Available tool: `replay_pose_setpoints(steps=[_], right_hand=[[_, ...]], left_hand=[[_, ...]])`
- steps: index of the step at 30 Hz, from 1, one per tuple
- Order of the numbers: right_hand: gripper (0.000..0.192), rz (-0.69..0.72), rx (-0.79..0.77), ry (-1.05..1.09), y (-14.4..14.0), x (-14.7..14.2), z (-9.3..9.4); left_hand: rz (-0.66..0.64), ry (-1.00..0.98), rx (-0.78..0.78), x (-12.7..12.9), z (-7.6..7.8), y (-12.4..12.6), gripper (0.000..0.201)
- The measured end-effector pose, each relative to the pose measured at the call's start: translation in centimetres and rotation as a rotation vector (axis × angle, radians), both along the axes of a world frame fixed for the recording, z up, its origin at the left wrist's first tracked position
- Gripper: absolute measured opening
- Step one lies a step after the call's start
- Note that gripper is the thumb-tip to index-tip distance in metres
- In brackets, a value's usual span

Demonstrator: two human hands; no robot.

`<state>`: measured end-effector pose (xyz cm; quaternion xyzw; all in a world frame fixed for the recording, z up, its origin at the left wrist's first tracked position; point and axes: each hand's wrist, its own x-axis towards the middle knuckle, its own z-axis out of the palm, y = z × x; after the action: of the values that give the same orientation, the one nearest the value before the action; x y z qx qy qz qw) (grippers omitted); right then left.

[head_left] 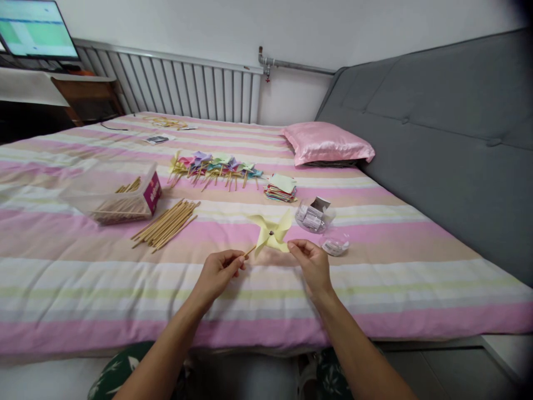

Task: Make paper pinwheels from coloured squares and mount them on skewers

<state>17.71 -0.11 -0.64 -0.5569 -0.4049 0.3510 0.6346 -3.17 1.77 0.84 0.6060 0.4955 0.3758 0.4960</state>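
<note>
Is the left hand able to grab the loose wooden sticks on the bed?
Probably yes. The loose wooden sticks lie in the open on the bed, ahead of the left hand, with nothing between. But that hand is pinching the yellow pinwheel stick now.

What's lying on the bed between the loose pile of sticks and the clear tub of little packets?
Only bare striped bedspread, in the head view; the yellow pinwheel is held just nearer.

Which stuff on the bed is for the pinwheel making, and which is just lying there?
For the pinwheels:
yellow pinwheel in both hands
loose sticks
stick box
paper squares
finished pinwheels

Just lying about:
pink pillow
black cable
</note>
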Motion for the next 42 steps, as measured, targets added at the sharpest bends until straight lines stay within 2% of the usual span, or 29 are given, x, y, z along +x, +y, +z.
replay_pose_setpoints(steps=[15, 22, 30, 39, 42], right_hand=[[0.021, 0.058, -0.012, -0.022, -0.33, -0.63, 0.32], [0.023, 0.090, -0.074, 0.162, -0.35, -0.52, 0.54], [0.022, 0.147, -0.117, 0.234, -0.34, -0.58, 0.69], [0.021, 0.142, -0.099, 0.184, -0.45, -0.55, 0.61], [0.024, 0.125, -0.038, 0.182, -0.40, -0.46, 0.86]], left_hand=[[0.005, -0.020, -0.005, -0.06, -0.25, 0.07, 0.032], [0.010, 0.009, 0.025, -0.19, -0.67, 0.30, 0.032], [0.011, -0.005, -0.007, 0.03, -0.31, 0.07, 0.033], [0.012, 0.010, -0.005, 0.13, -0.02, -0.03, 0.033], [-0.002, 0.022, -0.006, 0.12, -0.12, 0.09, 0.034]])
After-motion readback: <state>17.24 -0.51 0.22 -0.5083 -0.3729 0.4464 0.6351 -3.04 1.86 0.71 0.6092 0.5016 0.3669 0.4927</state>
